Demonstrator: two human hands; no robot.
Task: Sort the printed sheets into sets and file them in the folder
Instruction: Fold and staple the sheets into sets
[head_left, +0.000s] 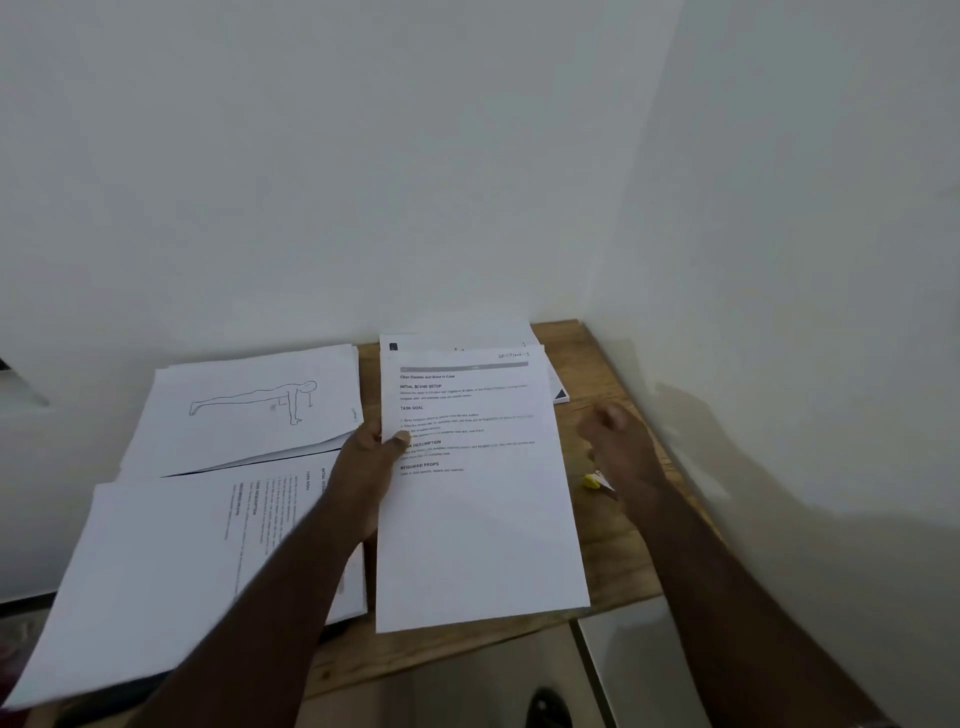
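Note:
My left hand (366, 457) pinches the left edge of a printed text sheet (478, 519), thumb on top, and holds it over the wooden table (608, 551). Under its far end lie more printed sheets (457, 340). To the left rests a pile topped by a sheet with a line drawing of a plank pose (249, 405). In front of that pile lies a stack of text sheets turned sideways (171, 551). My right hand (618, 434) hovers blurred over the table's right side, fingers loosely curled, holding nothing. I cannot make out a folder.
A small yellow and white object (595, 480) lies on the table by my right wrist. White walls close the corner behind and to the right. A dark booklet corner (561, 396) peeks out at the back. The sideways stack overhangs the table's front left edge.

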